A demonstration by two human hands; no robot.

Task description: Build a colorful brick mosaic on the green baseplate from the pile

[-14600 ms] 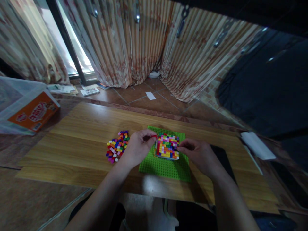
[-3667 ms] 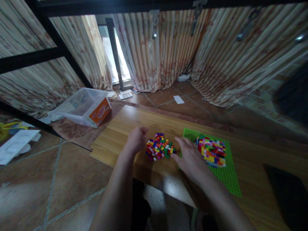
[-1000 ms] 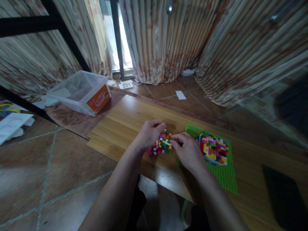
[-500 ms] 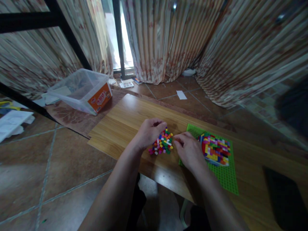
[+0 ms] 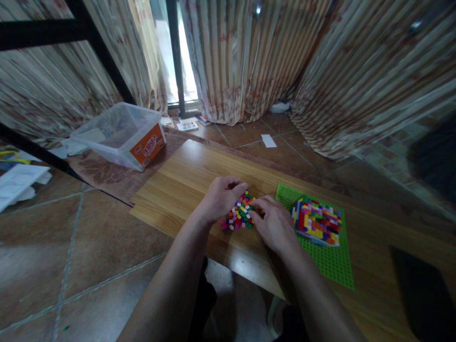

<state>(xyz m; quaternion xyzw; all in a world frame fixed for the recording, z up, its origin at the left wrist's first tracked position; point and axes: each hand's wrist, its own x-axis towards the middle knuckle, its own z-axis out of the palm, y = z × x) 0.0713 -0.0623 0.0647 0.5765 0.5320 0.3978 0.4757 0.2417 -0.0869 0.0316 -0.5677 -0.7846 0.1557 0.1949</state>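
A small heap of loose, many-coloured toy bricks point(image 5: 238, 214) lies on the wooden table between my hands. My left hand point(image 5: 223, 195) is curled at the heap's upper left edge, thumb and fingers pressed together. Whatever it pinches is hidden. From the right, my right hand point(image 5: 271, 219) reaches the heap's edge, thumb and forefinger bent and slightly apart at the bricks. To the right of that hand, a block built of coloured bricks point(image 5: 317, 221) stands on a green studded baseplate point(image 5: 335, 266). The right forearm passes over the plate's near left corner.
The wooden table point(image 5: 188, 166) runs from left to right in front of me. A dark flat object point(image 5: 420, 289) lies at its right. Beyond the left end, a clear plastic bin point(image 5: 117, 135) with an orange label stands on the floor. Striped curtains point(image 5: 245, 61) hang behind.
My right hand has moved left, from beside the baseplate to the heap's right edge. The left hand has stayed at the heap's upper left.
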